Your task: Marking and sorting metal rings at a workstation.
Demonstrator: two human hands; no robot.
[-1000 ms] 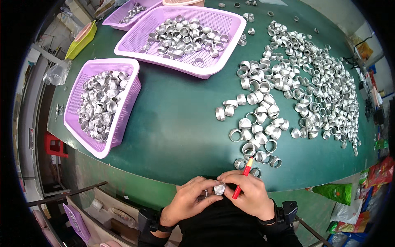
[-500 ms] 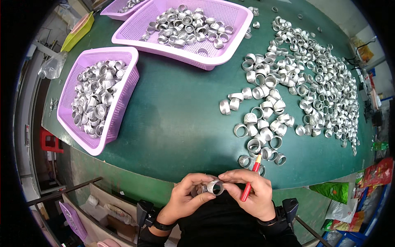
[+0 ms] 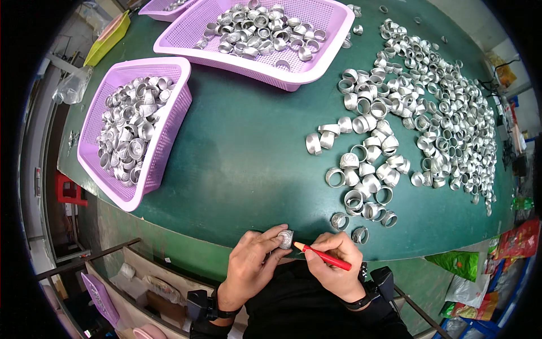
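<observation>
Between the fingertips of my left hand [image 3: 248, 266] is a silver metal ring [image 3: 286, 240], its broad patterned face turned up, just over the table's near edge. My right hand [image 3: 340, 276] grips a red pencil [image 3: 328, 259] like a pen. The pencil's pale sharpened tip points left and sits right beside the ring; whether it touches cannot be told. Whatever lies deeper in my left palm is hidden. Loose silver rings [image 3: 370, 183] lie close beyond my right hand, the nearest one [image 3: 360, 235] just past my fingers.
A dense spread of rings [image 3: 451, 133] covers the right of the green table [image 3: 243, 164]. Purple baskets holding rings stand at the left [image 3: 183, 110] and at the back [image 3: 293, 82], with another purple basket [image 3: 164, 16] behind. A yellow tray [image 3: 107, 42] sits at the far left.
My right hand has turned the pencil from pointing up and away to tip-first at the ring. Both hands have drawn apart slightly, and the ring now shows its patterned face.
</observation>
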